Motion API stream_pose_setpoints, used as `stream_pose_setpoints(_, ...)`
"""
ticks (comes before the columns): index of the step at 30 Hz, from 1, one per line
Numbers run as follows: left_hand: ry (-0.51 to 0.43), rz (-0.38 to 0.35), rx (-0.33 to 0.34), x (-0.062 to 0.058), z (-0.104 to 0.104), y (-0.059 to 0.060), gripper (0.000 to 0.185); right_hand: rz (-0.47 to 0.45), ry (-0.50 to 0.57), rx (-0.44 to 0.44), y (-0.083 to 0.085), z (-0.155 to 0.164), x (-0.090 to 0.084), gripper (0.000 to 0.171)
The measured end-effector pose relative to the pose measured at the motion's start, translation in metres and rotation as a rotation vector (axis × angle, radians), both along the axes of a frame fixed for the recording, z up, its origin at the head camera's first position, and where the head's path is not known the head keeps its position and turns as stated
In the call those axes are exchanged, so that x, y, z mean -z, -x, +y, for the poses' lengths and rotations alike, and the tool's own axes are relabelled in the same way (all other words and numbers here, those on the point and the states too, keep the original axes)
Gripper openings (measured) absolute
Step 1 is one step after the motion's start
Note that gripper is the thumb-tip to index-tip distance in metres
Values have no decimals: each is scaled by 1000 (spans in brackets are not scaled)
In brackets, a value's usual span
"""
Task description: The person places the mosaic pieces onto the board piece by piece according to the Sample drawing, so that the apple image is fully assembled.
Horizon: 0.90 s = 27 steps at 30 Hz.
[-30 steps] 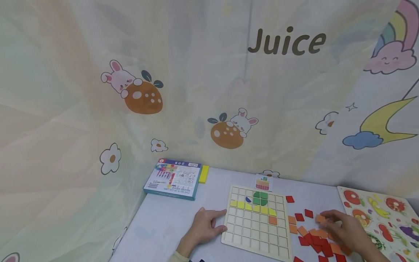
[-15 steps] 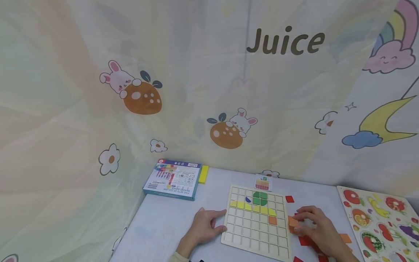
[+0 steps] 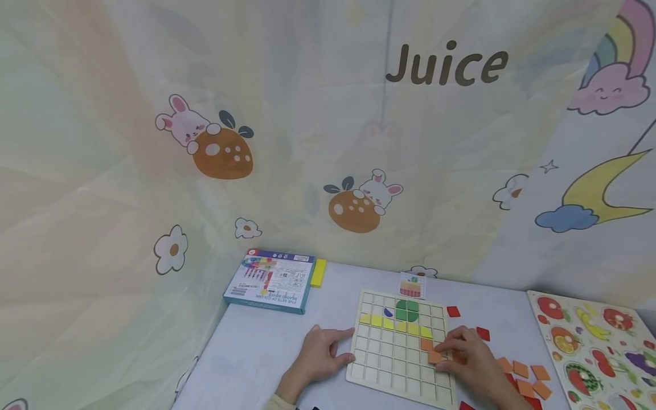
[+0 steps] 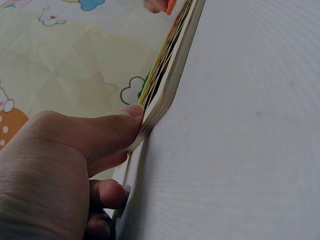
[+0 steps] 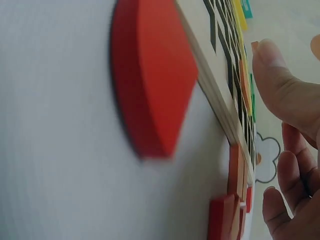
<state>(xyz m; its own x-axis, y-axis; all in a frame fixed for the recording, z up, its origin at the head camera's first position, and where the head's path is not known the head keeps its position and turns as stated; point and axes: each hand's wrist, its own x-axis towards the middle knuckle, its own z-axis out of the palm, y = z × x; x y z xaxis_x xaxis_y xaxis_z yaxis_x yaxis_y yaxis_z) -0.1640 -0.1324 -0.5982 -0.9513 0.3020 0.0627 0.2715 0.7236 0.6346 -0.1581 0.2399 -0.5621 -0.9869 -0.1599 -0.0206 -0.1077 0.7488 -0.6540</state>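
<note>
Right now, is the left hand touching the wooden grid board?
Touching. In the left wrist view the left hand has its thumb tip pressed against the edge of the wooden grid board; the head view agrees, with its fingers at the board's left edge.

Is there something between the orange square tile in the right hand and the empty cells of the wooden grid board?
Nothing visible is in the way. The right hand pinches the orange square tile directly over the wooden grid board, just below another orange tile already placed. The cells around it look empty.
</note>
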Motion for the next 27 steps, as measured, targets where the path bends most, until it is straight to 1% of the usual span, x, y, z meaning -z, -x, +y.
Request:
stream_pose_setpoints(5, 0, -2, -3, 1, 0, 0, 53, -77, 39, 37, 1, -8, 3, 26)
stream_pose_setpoints(9, -3, 4, 1, 1, 0, 0, 52, -103, 49, 65, 1, -14, 4, 27)
stream_pose_setpoints(15, -9, -4, -3, 1, -1, 0, 52, -115, 55, 88, 2, -16, 5, 27)
stream_pose_setpoints(22, -13, 3, 1, 1, -1, 0, 52, -104, 55, 75, 3, -15, 4, 24)
stream_pose_setpoints(27, -14, -2, 2, 2, 0, 0, 52, -103, 33, 68, 4, -14, 4, 27)
